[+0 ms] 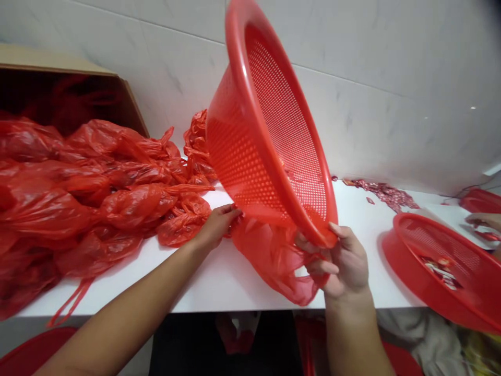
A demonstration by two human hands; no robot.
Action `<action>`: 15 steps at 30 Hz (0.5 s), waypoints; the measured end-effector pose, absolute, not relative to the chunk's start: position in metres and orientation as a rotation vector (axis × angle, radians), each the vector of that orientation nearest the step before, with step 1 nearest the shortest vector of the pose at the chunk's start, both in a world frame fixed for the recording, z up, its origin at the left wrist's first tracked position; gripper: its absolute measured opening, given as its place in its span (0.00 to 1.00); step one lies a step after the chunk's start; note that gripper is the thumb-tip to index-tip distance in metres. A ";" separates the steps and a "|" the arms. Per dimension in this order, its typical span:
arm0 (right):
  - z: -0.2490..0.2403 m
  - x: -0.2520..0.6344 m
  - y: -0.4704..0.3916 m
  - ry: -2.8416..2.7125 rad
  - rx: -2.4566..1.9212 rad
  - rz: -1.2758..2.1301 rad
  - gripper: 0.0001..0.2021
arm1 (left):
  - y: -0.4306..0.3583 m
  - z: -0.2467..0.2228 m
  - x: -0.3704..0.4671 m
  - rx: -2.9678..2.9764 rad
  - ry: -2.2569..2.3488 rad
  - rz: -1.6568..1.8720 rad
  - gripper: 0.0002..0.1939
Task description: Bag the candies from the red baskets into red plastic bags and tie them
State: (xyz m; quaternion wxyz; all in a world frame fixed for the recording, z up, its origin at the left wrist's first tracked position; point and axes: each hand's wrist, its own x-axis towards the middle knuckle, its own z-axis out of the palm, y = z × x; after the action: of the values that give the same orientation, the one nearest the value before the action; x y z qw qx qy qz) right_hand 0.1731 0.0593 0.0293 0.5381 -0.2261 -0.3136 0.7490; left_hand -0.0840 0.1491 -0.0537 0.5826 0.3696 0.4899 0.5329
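A red perforated plastic basket [250,151] is tilted on its side above the white table, its open mouth facing right. My right hand [348,261] is closed on the low edge of its rim, with the thumb on the rim. A thin red plastic bag [266,256] hangs under the basket, and part of it is bunched at the fingers of my right hand. My left hand [222,227] pinches the bag's left side, close below the basket's wall. Small wrapped pieces inside the basket are mostly hidden.
Tied, filled red bags [97,183] are piled at left before a cardboard box [125,99]. A second red basket [407,261] with small wrapped packets stands at right. Loose red wrapped pieces [387,196] lie by the wall. Another person's hand [485,219] shows at far right.
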 end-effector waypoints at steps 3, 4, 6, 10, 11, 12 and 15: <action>0.034 0.174 0.085 -0.787 -0.623 1.562 0.10 | 0.150 -0.051 -0.089 0.838 1.182 1.186 0.15; 0.032 0.175 0.097 -0.800 -0.658 1.457 0.09 | 0.151 -0.050 -0.090 0.821 1.175 1.195 0.16; 0.024 0.176 0.124 -0.820 -0.717 1.261 0.11 | 0.154 -0.049 -0.093 0.794 1.148 1.233 0.17; -0.012 0.181 0.177 -0.861 -0.776 1.005 0.17 | 0.162 -0.052 -0.098 0.743 1.088 1.337 0.17; -0.022 0.183 0.186 -0.868 -0.780 0.981 0.17 | 0.163 -0.054 -0.098 0.732 1.074 1.365 0.17; -0.032 0.184 0.193 -0.871 -0.783 0.971 0.17 | 0.164 -0.056 -0.099 0.721 1.060 1.391 0.17; -0.057 0.186 0.199 -0.855 -0.788 0.981 0.16 | 0.166 -0.060 -0.100 0.693 1.026 1.444 0.17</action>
State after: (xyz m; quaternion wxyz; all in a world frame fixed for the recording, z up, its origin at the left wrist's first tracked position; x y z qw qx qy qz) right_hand 0.1855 0.1991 -0.0566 0.7243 -0.3570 -0.3876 0.4446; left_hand -0.0997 0.1665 -0.0601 0.5808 0.2966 0.4389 0.6181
